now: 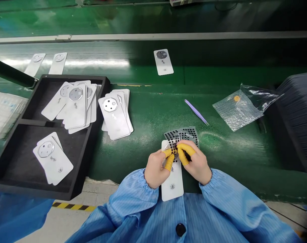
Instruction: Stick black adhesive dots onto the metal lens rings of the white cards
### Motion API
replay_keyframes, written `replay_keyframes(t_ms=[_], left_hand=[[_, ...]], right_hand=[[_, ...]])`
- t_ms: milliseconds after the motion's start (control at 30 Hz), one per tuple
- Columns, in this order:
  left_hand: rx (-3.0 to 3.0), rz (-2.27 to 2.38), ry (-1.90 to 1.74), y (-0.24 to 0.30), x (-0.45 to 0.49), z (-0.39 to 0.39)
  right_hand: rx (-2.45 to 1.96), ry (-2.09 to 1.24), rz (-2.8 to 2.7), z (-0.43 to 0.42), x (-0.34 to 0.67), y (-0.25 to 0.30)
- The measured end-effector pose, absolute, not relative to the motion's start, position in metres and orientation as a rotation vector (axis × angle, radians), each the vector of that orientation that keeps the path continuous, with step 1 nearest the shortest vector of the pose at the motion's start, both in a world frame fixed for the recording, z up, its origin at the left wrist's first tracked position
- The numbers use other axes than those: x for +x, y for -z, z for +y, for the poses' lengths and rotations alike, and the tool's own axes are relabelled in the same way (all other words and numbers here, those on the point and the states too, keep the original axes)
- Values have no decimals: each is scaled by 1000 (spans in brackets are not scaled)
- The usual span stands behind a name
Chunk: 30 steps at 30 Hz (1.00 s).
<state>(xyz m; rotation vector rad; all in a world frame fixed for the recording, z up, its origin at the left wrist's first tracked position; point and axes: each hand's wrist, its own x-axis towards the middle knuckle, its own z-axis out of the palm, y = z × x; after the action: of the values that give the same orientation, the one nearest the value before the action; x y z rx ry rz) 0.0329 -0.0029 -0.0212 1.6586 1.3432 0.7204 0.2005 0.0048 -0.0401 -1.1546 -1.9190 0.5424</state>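
Observation:
A white phone back cover [172,184] lies at the near edge of the green bench, its lower end hanging over the edge. My left hand [157,167], with yellow finger cots, is curled around its upper left side. My right hand [195,160], also in yellow cots, pinches a thin dark tool over the cover's top. A clear sheet of small black dots [185,134] lies across the cover's top, just beyond my fingers.
A black two-compartment tray [95,135] at the left holds stacks of white covers [74,103], with another stack [116,113] beside it. Purple tweezers [196,112], a bubble-wrap bag [238,109], and a lone cover [163,61] on the belt lie beyond.

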Motion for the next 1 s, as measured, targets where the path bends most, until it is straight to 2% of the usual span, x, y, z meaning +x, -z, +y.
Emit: replay_keyframes(t_ms=[133,367,567,867,1000], left_hand=[[1471,1334,-746,20,17,1],[1131,1390,-1061,-21,-8,-8],[1491,1458,-1134,-48,20,-21],[1798,1498,-1292,-54,30,-29],[1808,1488,-1247,-52,31,-30]], right_hand=[[-1222,-590,-1804,12,201,38],[-1197,-248,-1846,4,200,7],[-963,-354,-1993,0,191,-32],[-878,-210,-2124,-9,199,-37],[-897,-276,-2139,-9,203,-38]])
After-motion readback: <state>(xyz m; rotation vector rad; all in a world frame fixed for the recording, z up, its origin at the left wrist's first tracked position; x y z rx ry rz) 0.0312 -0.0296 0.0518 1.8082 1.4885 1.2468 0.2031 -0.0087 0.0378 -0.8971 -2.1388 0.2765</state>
